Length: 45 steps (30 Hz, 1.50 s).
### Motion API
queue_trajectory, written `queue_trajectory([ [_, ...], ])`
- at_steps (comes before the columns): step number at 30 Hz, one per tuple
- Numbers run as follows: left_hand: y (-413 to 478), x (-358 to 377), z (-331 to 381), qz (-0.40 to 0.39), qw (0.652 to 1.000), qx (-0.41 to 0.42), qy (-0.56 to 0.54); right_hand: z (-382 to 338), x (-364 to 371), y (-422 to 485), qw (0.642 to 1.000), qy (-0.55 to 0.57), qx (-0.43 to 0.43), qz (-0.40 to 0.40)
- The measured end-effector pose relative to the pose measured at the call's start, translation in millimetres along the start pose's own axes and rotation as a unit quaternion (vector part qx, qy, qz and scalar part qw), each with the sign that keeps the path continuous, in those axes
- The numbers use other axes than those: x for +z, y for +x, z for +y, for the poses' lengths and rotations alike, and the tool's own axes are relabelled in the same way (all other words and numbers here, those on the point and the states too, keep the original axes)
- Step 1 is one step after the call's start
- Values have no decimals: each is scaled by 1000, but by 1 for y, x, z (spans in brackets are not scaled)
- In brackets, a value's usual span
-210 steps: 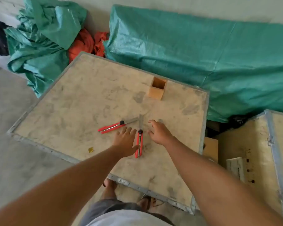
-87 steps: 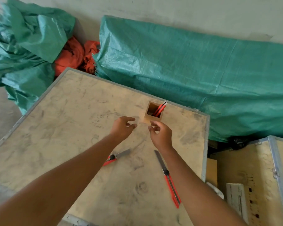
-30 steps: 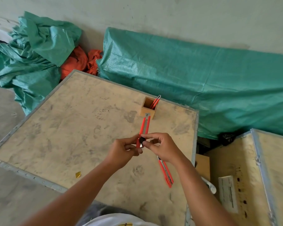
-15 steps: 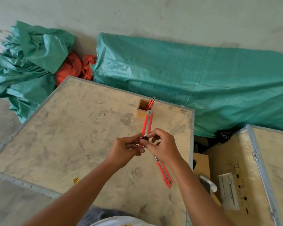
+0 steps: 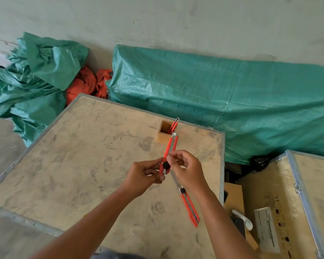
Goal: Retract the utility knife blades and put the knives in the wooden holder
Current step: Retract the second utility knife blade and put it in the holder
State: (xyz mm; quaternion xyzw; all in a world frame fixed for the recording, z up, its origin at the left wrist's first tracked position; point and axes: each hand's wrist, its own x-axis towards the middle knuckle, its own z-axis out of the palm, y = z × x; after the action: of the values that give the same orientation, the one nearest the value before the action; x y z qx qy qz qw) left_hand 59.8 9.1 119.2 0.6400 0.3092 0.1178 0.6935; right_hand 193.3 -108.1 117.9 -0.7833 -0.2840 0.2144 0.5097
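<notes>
Both hands pinch one red knife (image 5: 170,150) mid-air: left hand (image 5: 143,177) steadies the body, right hand (image 5: 187,170) on the black slider, prob. to pull the blade in. 2nd knife (image 5: 188,203) lies w/ blade out near the crate top's (image 5: 67,165) right edge. Wooden holder (image 5: 164,135) at the far edge already has one knife

Both bare forearms reach up from the bottom of the frame and meet at centre. The left hand (image 5: 143,174) pinches a red utility knife (image 5: 169,153) near its lower end, while the right hand (image 5: 188,170) curls over it, fingertips (image 5: 169,159) at the slider.
</notes>
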Motion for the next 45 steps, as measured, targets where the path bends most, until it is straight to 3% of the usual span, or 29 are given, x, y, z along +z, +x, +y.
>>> queue_trajectory([
  [5, 37, -3, 5, -5, 999, -12, 47, 4, -9, 49, 999, -2, 32, -3],
  [12, 120, -8, 16, 6, 990, 27, 137, 1, -21, 131, 1000, -19, -3, -8],
  [18, 189, -7, 9, 47, 968, 43, 243, 28, 1, 183, 995, -39, -5, 96],
  [22, 222, -7, -11, 75, 942, -5, 328, 44, 17, 198, 986, -106, -16, 124],
  [25, 238, -7, -23, 56, 948, -42, 310, 57, 29, 204, 983, -143, -25, 113],
  [32, 250, -9, -34, 54, 949, -39, 308, 73, 42, 209, 976, -192, -56, 84],
  [45, 222, -4, -25, 74, 951, -33, 300, 68, 25, 178, 980, -170, -72, 76],
])
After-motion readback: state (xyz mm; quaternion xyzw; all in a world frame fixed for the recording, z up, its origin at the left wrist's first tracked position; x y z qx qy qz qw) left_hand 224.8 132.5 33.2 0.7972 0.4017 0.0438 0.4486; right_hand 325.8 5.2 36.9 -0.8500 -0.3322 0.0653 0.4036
